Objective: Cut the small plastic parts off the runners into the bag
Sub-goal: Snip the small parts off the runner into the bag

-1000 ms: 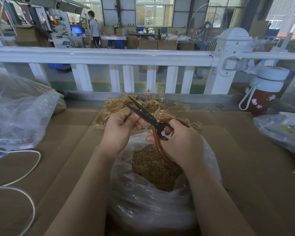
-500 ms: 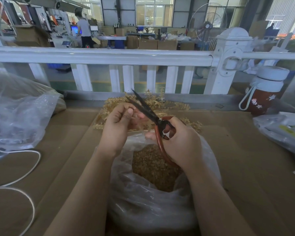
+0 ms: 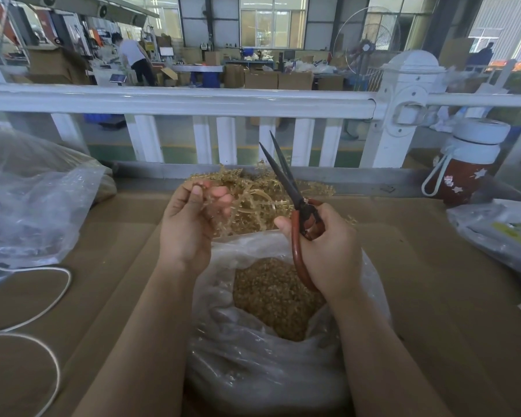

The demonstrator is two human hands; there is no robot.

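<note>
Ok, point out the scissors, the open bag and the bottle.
scissors (image 3: 286, 179), head view, on the dark blades.
open bag (image 3: 253, 383), head view, on its clear front wall.
bottle (image 3: 460, 183), head view, on its red body.

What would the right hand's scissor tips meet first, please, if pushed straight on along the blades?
Probably the white railing: the right hand aims the scissors up and away, above the runner pile; depth is unclear.

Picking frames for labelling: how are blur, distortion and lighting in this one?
Head view: the left hand fingertips and the runner piece they hold are motion-blurred; scissors fairly sharp; wide-angle lens bows the white railing; bright windows behind, soft even light on the bag.
</note>
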